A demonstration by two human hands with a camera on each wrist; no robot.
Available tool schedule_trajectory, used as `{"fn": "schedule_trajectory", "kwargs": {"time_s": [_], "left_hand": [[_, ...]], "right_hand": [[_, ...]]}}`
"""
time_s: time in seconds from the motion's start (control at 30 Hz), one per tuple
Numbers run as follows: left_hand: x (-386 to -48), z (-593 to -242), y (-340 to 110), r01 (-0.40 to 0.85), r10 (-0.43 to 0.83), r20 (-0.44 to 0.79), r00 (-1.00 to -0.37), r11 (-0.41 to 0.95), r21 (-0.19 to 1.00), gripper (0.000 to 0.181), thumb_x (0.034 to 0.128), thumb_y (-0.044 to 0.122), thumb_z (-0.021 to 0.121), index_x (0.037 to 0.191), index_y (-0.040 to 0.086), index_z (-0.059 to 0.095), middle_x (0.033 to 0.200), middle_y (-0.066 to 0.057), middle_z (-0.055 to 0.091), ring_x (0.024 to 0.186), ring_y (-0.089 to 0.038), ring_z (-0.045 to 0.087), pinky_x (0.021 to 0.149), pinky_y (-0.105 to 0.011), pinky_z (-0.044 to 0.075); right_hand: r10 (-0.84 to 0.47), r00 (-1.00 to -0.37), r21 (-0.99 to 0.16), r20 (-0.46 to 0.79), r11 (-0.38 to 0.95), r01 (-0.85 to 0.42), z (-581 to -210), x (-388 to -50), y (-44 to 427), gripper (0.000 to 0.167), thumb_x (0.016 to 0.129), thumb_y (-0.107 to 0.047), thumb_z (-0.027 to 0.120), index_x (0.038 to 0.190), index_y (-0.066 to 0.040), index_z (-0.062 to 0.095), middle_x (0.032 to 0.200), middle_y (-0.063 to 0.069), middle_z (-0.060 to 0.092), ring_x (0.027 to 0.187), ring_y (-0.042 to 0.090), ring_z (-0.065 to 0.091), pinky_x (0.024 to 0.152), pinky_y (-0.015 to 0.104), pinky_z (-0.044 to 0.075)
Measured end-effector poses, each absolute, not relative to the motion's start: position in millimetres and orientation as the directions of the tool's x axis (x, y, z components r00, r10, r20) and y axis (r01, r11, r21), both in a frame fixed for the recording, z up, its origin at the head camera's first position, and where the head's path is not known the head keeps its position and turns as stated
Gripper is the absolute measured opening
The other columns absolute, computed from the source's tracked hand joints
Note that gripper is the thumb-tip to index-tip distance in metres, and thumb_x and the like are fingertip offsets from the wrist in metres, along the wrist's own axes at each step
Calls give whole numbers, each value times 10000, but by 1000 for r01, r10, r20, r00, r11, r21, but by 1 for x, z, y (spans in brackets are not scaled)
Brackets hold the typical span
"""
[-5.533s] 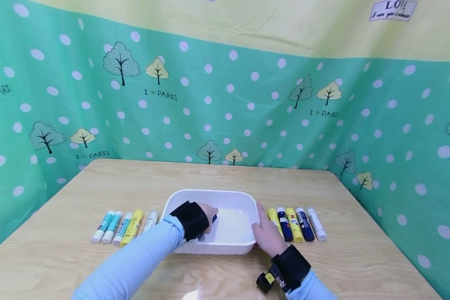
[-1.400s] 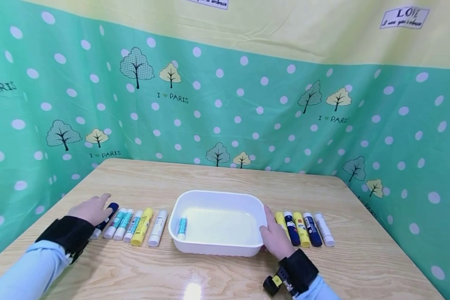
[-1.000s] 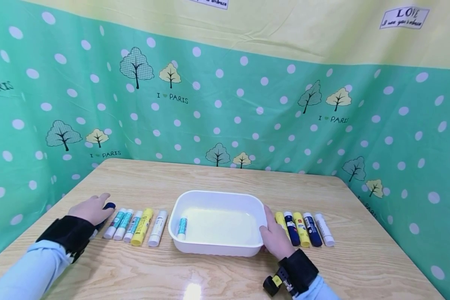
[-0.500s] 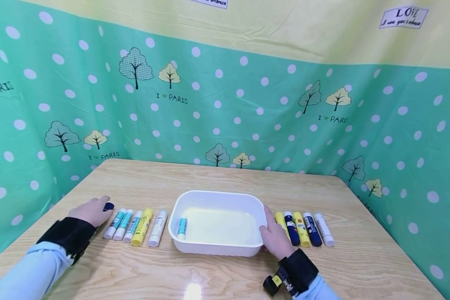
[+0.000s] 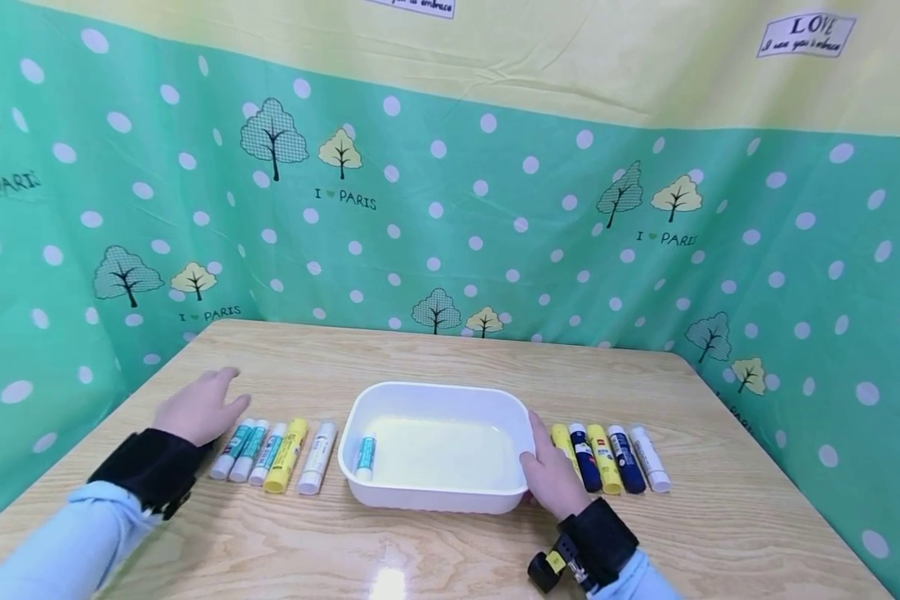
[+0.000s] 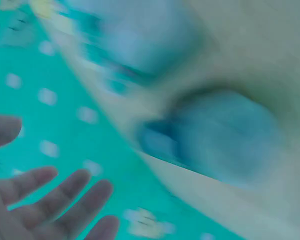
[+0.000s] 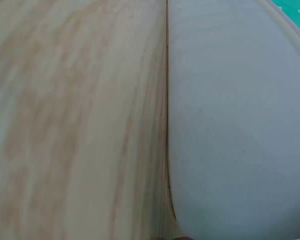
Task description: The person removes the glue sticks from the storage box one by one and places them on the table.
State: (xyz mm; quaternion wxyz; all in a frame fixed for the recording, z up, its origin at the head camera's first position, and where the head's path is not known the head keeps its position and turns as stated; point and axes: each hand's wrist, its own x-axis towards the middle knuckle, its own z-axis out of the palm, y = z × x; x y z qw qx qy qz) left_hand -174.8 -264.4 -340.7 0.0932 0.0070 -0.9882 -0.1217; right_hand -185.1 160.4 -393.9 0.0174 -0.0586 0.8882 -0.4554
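In the head view my left hand (image 5: 201,408) hovers above the left end of a row of glue sticks, fingers apart. The left wrist view shows its spread fingers (image 6: 65,205) with nothing between them; a glue stick (image 6: 220,137) there is blurred. The row has teal-and-white sticks (image 5: 249,450), a yellow one (image 5: 286,457) and a white one (image 5: 318,458). The navy stick seen earlier at this end is hidden by the hand. My right hand (image 5: 555,475) grips the right rim of a white plastic tub (image 5: 435,498). One teal glue stick (image 5: 366,457) lies inside, at the tub's left.
Right of the tub lies a second row: yellow (image 5: 604,458), navy (image 5: 626,458) and white (image 5: 649,459) glue sticks among them. All rest on a wooden table (image 5: 450,354) with a green dotted curtain (image 5: 450,217) behind. The right wrist view shows the tub's side wall (image 7: 235,120).
My left hand was in the tub on a dark blue item, then at a navy glue stick left of the row. Now it has lifted away, rightward. My right hand stays on the rim.
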Motion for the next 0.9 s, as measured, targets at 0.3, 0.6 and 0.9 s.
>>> {"fn": "schedule_trajectory", "kwargs": {"time_s": [0.3,0.6,0.9], "left_hand": [[-173,-303,-136,319,239,307,-921,916,243,442,821,313,496,1157,28,482,955,-139,615,800,-239,592,613,-360,471],[-190,-301,-65,238,237,89,-967,971,-6,287,750,264,557,932,48,607,792,-71,627,677,-201,578,551,-367,461],[-172,-310,-62,272,367,93,-925,814,-513,237,680,166,553,480,98,446,494,4,472,441,-116,460,402,-265,383]], "right_hand": [[-109,-994,-830,-18,557,-46,-394,-185,164,626,840,-104,345,1391,-170,56,1188,207,461,491,209,484,448,324,412],[-111,-993,-834,-30,551,-37,-398,-183,163,632,837,-103,344,1391,-177,49,1175,211,468,478,207,482,443,327,411],[-115,-993,-821,-4,567,-62,-394,-184,160,616,847,-116,346,1390,-181,62,1209,209,447,462,204,468,435,322,403]]}}
